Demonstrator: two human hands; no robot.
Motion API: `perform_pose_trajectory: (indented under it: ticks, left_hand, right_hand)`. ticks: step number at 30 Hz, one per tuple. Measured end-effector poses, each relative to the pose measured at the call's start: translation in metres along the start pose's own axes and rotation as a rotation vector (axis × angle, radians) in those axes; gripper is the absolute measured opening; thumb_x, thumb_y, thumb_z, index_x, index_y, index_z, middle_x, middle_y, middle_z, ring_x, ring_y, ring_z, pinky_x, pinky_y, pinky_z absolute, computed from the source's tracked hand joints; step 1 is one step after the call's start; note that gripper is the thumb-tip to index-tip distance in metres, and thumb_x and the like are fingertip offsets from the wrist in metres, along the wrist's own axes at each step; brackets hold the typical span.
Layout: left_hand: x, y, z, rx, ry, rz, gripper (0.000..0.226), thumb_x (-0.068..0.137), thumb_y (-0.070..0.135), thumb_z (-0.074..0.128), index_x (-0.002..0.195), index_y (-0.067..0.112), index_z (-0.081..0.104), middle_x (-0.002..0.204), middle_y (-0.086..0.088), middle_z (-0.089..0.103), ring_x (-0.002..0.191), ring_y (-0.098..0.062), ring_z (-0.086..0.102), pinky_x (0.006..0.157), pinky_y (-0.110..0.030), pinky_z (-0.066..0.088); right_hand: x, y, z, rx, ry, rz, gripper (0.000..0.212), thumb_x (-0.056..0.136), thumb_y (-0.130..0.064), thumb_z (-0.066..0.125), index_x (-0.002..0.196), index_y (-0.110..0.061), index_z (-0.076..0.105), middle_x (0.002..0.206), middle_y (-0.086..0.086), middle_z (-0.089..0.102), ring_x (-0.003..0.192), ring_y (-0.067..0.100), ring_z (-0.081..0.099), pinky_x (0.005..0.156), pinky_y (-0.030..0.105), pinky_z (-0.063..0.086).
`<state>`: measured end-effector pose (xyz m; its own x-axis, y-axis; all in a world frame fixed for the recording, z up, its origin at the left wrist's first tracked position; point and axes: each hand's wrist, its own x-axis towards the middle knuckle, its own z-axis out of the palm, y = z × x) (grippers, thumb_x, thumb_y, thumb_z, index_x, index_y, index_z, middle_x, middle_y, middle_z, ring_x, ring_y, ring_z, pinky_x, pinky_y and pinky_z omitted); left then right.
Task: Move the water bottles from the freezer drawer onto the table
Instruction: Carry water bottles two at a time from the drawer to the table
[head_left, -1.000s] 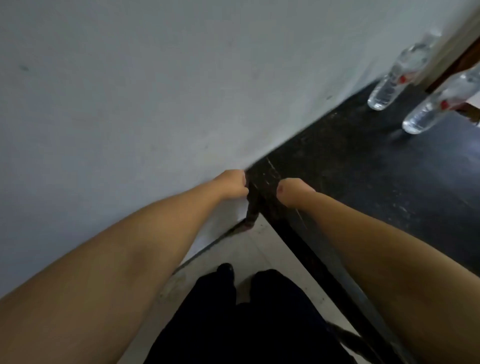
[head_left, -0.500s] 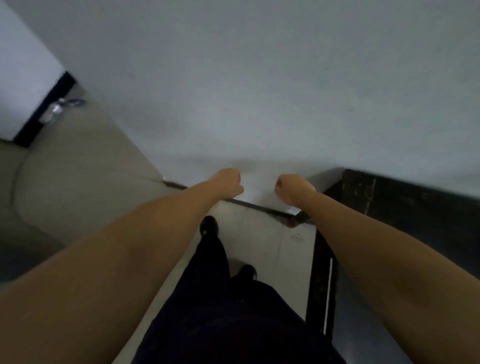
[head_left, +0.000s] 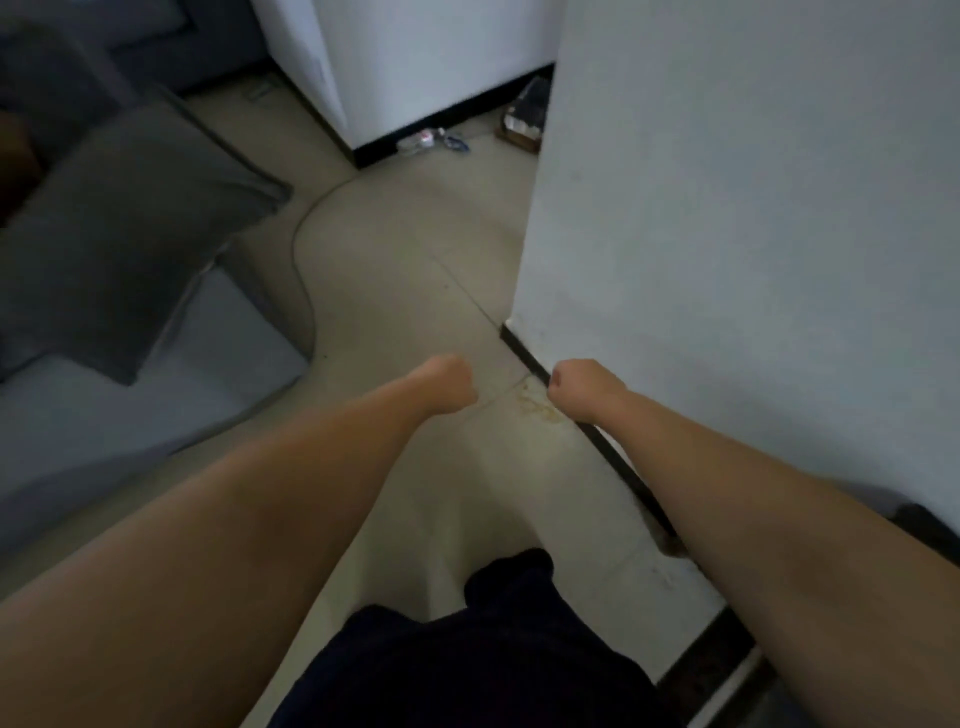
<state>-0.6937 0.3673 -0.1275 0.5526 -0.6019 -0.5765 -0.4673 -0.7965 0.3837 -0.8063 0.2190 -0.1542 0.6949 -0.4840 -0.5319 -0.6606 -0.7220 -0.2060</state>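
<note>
My left hand (head_left: 447, 383) and my right hand (head_left: 582, 383) are held out in front of me over the beige floor, both curled into fists with nothing in them. No freezer drawer and no table is in view. A clear plastic bottle (head_left: 418, 140) with a red label lies on its side on the floor far ahead, at the foot of a white wall corner. My dark trousers (head_left: 467, 670) and a foot fill the bottom middle.
A white wall (head_left: 753, 234) with a black skirting stands close on my right. A grey sofa (head_left: 119, 244) takes up the left. A thin cable (head_left: 304, 270) curves over the floor tiles (head_left: 415, 291). A brown box (head_left: 524, 127) sits far ahead by the wall.
My view has swung left, away from the dark table with two bottles, past the white wall and onto the open floor and sofa. Both fists keep the same pose.
</note>
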Motion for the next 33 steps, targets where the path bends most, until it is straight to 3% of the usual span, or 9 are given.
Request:
perform_pose_trajectory:
  ticks: [6,11,15,26,30,33]
  left_hand:
    - [-0.077,-0.124,-0.006,-0.03,0.083,-0.089,0.031,0.09,0.016,0.05,0.112,0.0,0.064,0.119,-0.017,0.063,0.111,-0.031,0.058,0.089,-0.03,0.047]
    - [-0.161,-0.255,-0.011,-0.143,0.184,-0.316,0.029,0.089,0.018,0.054,0.112,0.003,0.063,0.118,-0.015,0.062,0.11,-0.03,0.058,0.088,-0.031,0.048]
    - [-0.229,-0.347,-0.004,-0.22,0.261,-0.516,0.032,0.091,0.019,0.055,0.116,0.0,0.062,0.12,-0.016,0.062,0.112,-0.03,0.058,0.089,-0.032,0.048]
    - [-0.348,-0.486,0.047,-0.539,0.404,-0.886,0.029,0.089,0.019,0.056,0.112,0.002,0.064,0.118,-0.017,0.064,0.111,-0.031,0.059,0.088,-0.032,0.048]
    - [-0.39,-0.539,0.052,-0.624,0.42,-1.039,0.03,0.09,0.018,0.055,0.112,0.0,0.064,0.117,-0.017,0.064,0.11,-0.031,0.06,0.084,-0.032,0.048]
    - [-0.414,-0.582,0.046,-0.709,0.478,-1.123,0.029,0.09,0.019,0.054,0.11,0.001,0.063,0.115,-0.017,0.063,0.106,-0.03,0.06,0.084,-0.033,0.049]
  right_hand:
    - [-0.024,-0.115,0.052,-0.125,-0.073,-0.142,0.035,0.095,-0.017,0.041,0.118,0.001,0.062,0.125,0.022,0.06,0.114,0.036,0.058,0.093,0.037,0.047]
    - [-0.05,-0.238,0.099,-0.22,-0.114,-0.318,0.035,0.095,-0.015,0.043,0.117,0.006,0.062,0.124,0.026,0.06,0.115,0.037,0.059,0.092,0.034,0.048]
    - [-0.071,-0.336,0.13,-0.283,-0.122,-0.492,0.034,0.091,-0.021,0.043,0.111,-0.002,0.065,0.121,0.022,0.063,0.111,0.034,0.061,0.086,0.032,0.049]
    - [-0.112,-0.539,0.211,-0.65,-0.256,-0.933,0.032,0.095,-0.02,0.042,0.113,-0.003,0.063,0.119,0.016,0.062,0.099,0.03,0.058,0.086,0.034,0.049]
    - [-0.126,-0.619,0.241,-0.778,-0.308,-1.05,0.022,0.093,-0.017,0.04,0.093,-0.008,0.059,0.1,0.015,0.057,0.085,0.027,0.052,0.072,0.031,0.043]
    - [-0.136,-0.685,0.257,-0.806,-0.313,-1.147,0.021,0.094,-0.018,0.041,0.097,-0.012,0.061,0.096,0.009,0.053,0.086,0.025,0.051,0.075,0.03,0.041]
